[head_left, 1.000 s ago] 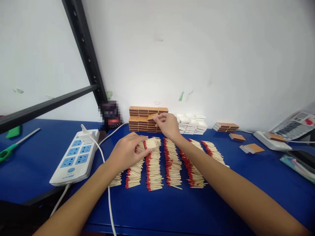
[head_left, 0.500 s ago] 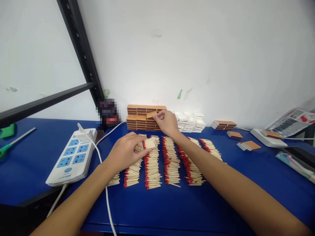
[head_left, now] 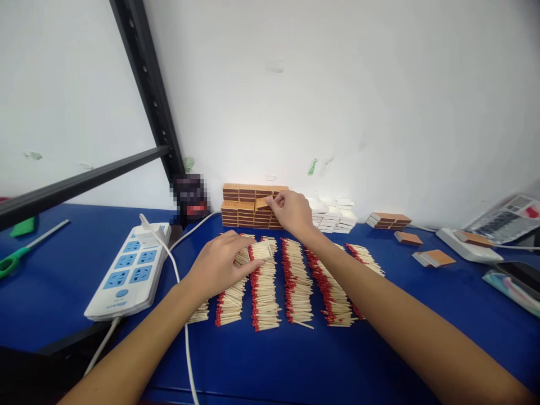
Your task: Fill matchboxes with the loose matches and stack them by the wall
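Between its thumb and fingers my left hand [head_left: 221,263] holds a small white tray of matches [head_left: 260,251], red heads toward the left. My right hand [head_left: 292,212] pinches an orange matchbox [head_left: 263,203] at the front of the stacked brown-and-orange matchboxes [head_left: 238,216]. Under and in front of both hands, several rows of loose red-headed matches [head_left: 265,298] lie on the blue table [head_left: 270,360]. My right forearm covers part of the rows on the right. White trays [head_left: 337,216] are piled just right of the matchbox stack.
On the left are a white power strip [head_left: 130,270] with a cable crossing the table, and green scissors [head_left: 19,260]. To the right lie more matchboxes [head_left: 388,220], a white device [head_left: 468,246], a phone [head_left: 523,275] and a plastic bag [head_left: 506,219]. A black frame [head_left: 147,84] rises at the back left.
The whole view has shifted slightly, so everything appears a little lower and farther right. Both hands keep nearly the same pose and the same grips.
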The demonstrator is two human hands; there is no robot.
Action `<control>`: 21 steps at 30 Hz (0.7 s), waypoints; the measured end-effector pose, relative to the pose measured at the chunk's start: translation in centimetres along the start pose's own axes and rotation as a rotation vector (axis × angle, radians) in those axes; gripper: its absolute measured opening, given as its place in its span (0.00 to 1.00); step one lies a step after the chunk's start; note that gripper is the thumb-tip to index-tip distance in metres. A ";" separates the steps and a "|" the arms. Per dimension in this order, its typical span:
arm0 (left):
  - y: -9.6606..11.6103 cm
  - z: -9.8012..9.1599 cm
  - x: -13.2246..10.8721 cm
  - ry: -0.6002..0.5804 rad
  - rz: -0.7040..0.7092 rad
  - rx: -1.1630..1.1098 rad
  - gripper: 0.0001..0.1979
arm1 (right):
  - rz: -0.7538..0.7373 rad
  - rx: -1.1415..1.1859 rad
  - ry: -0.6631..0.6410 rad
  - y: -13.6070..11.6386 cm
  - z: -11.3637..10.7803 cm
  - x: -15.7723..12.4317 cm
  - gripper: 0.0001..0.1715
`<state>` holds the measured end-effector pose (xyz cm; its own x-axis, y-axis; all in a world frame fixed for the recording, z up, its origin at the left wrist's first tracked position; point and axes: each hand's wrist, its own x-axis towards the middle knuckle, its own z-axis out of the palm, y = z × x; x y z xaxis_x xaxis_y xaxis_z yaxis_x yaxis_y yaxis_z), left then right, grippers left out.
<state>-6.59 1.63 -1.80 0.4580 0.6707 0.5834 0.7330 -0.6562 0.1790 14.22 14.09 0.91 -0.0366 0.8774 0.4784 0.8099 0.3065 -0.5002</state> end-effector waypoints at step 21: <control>0.3 -0.1 0.0 -0.018 -0.033 -0.016 0.20 | -0.536 -0.375 -0.193 -2.4 0.0 -0.5 0.18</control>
<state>-6.47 1.41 -1.70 0.4428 0.6982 0.5625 0.7399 -0.6389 0.2106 12.24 12.95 1.89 -0.5650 0.7006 0.4358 0.7974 0.5993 0.0704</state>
